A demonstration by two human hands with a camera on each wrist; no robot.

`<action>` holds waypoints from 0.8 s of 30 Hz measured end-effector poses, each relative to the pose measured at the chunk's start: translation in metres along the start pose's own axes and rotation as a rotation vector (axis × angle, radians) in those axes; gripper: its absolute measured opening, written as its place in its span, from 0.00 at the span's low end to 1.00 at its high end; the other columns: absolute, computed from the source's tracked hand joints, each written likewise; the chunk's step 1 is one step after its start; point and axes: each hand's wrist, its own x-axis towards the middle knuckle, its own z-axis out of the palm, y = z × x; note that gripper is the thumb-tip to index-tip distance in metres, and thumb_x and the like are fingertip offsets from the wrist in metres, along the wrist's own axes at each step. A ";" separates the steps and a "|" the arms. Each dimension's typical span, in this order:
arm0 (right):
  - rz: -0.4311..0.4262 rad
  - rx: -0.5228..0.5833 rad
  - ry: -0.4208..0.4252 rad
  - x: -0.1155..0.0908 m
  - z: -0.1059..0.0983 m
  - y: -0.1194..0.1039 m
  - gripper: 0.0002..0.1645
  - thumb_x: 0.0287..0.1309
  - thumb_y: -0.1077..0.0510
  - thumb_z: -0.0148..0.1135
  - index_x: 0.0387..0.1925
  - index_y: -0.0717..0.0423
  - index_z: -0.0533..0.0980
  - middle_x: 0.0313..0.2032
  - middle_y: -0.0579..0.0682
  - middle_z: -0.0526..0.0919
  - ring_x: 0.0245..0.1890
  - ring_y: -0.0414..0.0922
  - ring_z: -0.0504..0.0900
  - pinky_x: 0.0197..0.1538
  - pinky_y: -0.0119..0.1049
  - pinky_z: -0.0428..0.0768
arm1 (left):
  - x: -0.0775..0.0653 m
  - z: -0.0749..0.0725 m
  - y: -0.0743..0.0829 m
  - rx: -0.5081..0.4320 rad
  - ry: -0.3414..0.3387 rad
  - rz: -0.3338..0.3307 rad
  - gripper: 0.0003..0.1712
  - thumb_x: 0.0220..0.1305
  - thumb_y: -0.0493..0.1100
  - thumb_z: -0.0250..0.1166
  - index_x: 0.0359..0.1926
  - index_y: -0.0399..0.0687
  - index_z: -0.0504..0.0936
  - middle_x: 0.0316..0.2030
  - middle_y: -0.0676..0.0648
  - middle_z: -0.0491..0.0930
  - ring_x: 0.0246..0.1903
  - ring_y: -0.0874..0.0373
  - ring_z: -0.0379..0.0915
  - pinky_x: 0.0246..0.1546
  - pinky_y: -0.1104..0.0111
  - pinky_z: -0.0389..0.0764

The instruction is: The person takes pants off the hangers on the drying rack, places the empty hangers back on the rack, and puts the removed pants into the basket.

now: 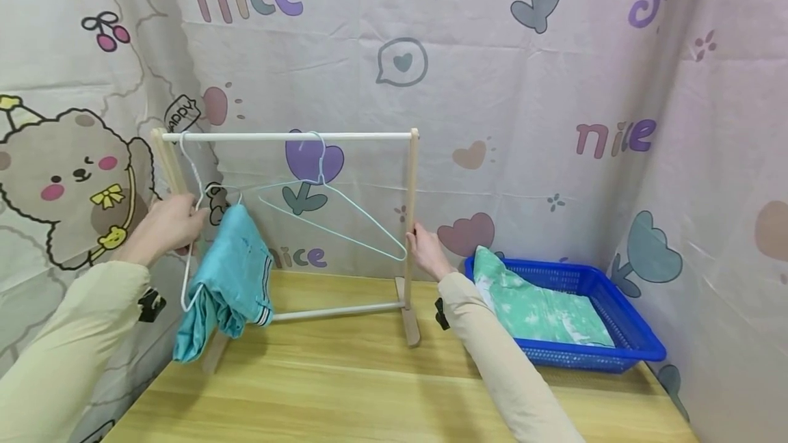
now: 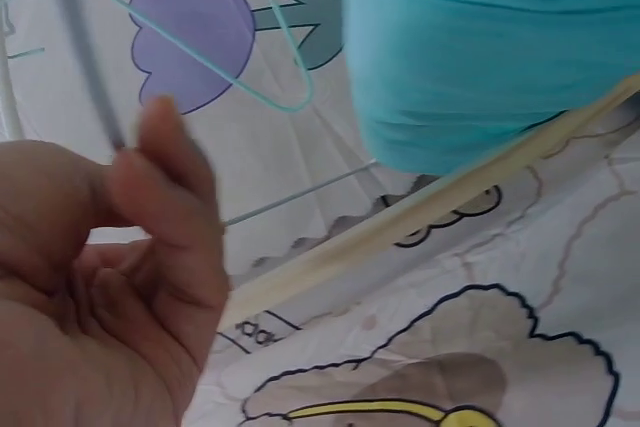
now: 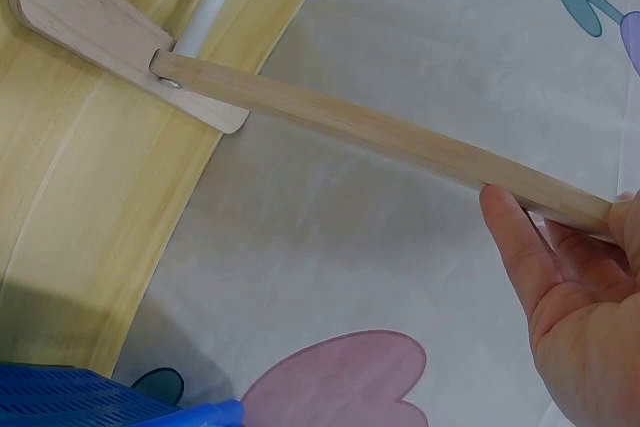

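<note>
Sleeves (image 1: 68, 354) nearest, your left hand (image 1: 165, 226) pinches the white hanger (image 1: 187, 273), your right hand (image 1: 429, 251) the post (image 1: 412, 186); hard tugging could tip the rack (image 1: 369, 136).

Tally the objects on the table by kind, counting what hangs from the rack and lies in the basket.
Racks: 1 (wooden clothes rack)
Hangers: 2 (white hanger, mint hanger)
Fabric items: 2 (turquoise garment, green-and-white cloth)
Baskets: 1 (blue plastic basket)
Total: 6
</note>
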 end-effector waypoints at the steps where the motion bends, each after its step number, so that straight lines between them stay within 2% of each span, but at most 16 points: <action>1: -0.001 0.000 0.002 0.000 0.000 0.000 0.11 0.75 0.59 0.45 0.47 0.63 0.71 0.30 0.57 0.79 0.30 0.51 0.81 0.32 0.40 0.79 | 0.001 0.002 -0.002 0.007 0.020 0.016 0.20 0.75 0.45 0.40 0.44 0.29 0.67 0.23 0.39 0.73 0.18 0.52 0.76 0.18 0.60 0.78; 5: -0.013 -0.017 0.003 0.000 0.000 0.001 0.12 0.75 0.58 0.45 0.46 0.63 0.71 0.30 0.57 0.79 0.30 0.51 0.81 0.33 0.41 0.79 | 0.004 0.010 -0.008 0.026 0.124 0.050 0.23 0.76 0.48 0.38 0.42 0.32 0.70 0.26 0.37 0.74 0.21 0.50 0.72 0.17 0.61 0.72; 9: -0.009 -0.005 0.006 0.000 -0.001 0.002 0.12 0.75 0.58 0.45 0.46 0.63 0.71 0.29 0.57 0.78 0.29 0.50 0.80 0.31 0.40 0.79 | 0.007 0.020 -0.010 0.011 0.208 0.047 0.25 0.77 0.50 0.35 0.39 0.34 0.69 0.24 0.39 0.70 0.20 0.50 0.68 0.16 0.62 0.68; 13: -0.007 -0.002 0.013 -0.001 -0.002 0.002 0.11 0.75 0.59 0.45 0.46 0.63 0.71 0.27 0.56 0.77 0.27 0.49 0.78 0.30 0.39 0.77 | 0.009 0.026 -0.008 -0.016 0.237 0.024 0.26 0.77 0.51 0.32 0.37 0.37 0.68 0.22 0.42 0.67 0.19 0.51 0.66 0.16 0.62 0.66; 18: -0.012 -0.020 0.012 0.001 -0.003 0.001 0.11 0.75 0.59 0.45 0.46 0.63 0.71 0.28 0.56 0.77 0.27 0.49 0.78 0.30 0.39 0.78 | 0.008 0.028 -0.007 -0.054 0.234 -0.001 0.26 0.76 0.52 0.30 0.35 0.38 0.66 0.22 0.42 0.67 0.19 0.51 0.66 0.17 0.62 0.67; 24: 0.011 -0.007 -0.005 0.001 -0.001 0.000 0.13 0.75 0.59 0.45 0.49 0.64 0.71 0.30 0.57 0.78 0.29 0.50 0.79 0.33 0.40 0.80 | 0.007 0.033 -0.006 -0.072 0.297 -0.040 0.27 0.76 0.54 0.29 0.32 0.41 0.67 0.18 0.45 0.65 0.17 0.51 0.62 0.16 0.62 0.63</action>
